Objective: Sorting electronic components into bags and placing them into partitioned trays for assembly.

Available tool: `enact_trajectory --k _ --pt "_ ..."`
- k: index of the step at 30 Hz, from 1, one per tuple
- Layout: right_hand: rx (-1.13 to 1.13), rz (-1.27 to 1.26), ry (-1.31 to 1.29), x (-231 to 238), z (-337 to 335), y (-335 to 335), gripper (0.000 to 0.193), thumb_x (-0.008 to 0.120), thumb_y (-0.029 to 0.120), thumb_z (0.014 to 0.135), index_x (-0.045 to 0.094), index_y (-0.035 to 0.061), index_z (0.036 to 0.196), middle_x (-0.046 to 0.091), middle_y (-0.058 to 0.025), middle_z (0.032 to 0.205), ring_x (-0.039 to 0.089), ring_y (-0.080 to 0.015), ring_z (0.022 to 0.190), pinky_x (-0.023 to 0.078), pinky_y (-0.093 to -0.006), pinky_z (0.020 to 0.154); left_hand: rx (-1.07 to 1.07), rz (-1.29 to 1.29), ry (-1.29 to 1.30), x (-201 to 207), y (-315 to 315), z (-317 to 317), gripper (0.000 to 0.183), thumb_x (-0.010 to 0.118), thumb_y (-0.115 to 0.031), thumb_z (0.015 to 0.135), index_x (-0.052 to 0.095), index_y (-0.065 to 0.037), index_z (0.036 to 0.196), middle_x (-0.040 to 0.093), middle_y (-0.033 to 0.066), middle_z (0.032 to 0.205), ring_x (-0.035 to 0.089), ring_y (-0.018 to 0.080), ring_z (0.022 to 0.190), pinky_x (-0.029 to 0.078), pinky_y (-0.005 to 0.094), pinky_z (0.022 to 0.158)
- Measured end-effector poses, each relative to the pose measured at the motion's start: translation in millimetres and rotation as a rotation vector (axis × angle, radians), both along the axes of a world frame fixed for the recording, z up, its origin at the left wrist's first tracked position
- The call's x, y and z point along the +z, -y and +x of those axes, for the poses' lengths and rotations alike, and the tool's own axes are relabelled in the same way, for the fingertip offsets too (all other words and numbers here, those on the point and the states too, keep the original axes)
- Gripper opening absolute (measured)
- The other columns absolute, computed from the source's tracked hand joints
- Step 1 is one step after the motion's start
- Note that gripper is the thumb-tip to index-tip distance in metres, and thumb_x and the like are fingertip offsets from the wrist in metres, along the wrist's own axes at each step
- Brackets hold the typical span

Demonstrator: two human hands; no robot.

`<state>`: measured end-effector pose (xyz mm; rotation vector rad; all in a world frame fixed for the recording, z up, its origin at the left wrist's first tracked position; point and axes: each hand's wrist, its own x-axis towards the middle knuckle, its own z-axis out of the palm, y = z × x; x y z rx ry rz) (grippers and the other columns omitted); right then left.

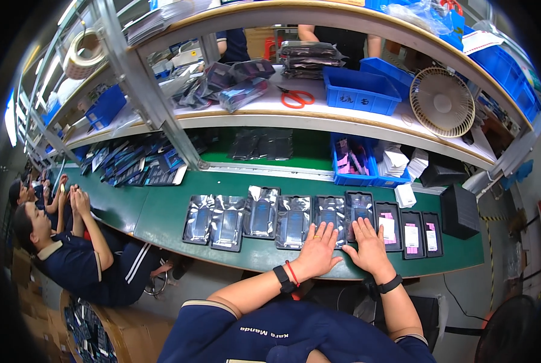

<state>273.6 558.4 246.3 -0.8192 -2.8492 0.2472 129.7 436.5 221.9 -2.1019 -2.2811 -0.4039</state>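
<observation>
Green matting covers the long workbench point(161, 212), and a row of silvery foil pouches point(261, 213) lies across it side by side, each with a dark flat item showing through. Both forearms come up from the lower edge and angle inward, so the hands meet near the bench's front edge. The left hand point(317, 248) lies palm down with fingers spread, its fingertips resting on the pouch point(329, 216) second from the right end of the foil row; a black watch and a red band sit at that wrist. The right hand point(367, 245) is also flat and open, fingers fanned, its tips on the last foil pouch point(359, 213). Neither hand pinches anything. Just to the right lie three black trays point(410, 233) with pink and white labels, apart from the hands. What is inside the pouches is hard to make out, possibly flat battery packs. Palms hide the pouches' lower edges. Above, a shelf holds a blue bin point(361, 91), red scissors point(297, 98) and a small fan point(443, 101). At far left, seated co-workers point(71, 254) are bent by the lens.
</observation>
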Motion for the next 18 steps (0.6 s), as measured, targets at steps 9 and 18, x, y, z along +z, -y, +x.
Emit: enact_trajectory --k 9,18 --pt "-0.019 -0.080 0.026 -12.1 -47.2 49.9 0.080 0.053 0.054 0.082 0.032 0.0013 0.139 0.029 -0.0192 0.146 0.022 -0.0326 0.138 0.010 -0.0696 0.101 0.062 -0.024 0.043 -1.2 43.2 -42.8 0.068 0.055 -0.050 0.082 0.044 -0.005 0.132 0.034 0.0125 0.144 0.029 0.0277 0.135 0.014 0.0691 0.101" --pt "0.035 -0.211 0.011 -2.3 -135.3 100.8 0.078 0.051 0.052 0.083 0.033 -0.0011 0.138 0.028 -0.0202 0.145 0.021 -0.0326 0.138 0.004 -0.0724 0.099 0.123 0.002 0.080 11.8 107.0 -124.6 0.059 0.065 -0.037 0.078 0.050 -0.007 0.127 0.043 0.0122 0.138 0.035 0.0296 0.131 0.015 0.0636 0.104"
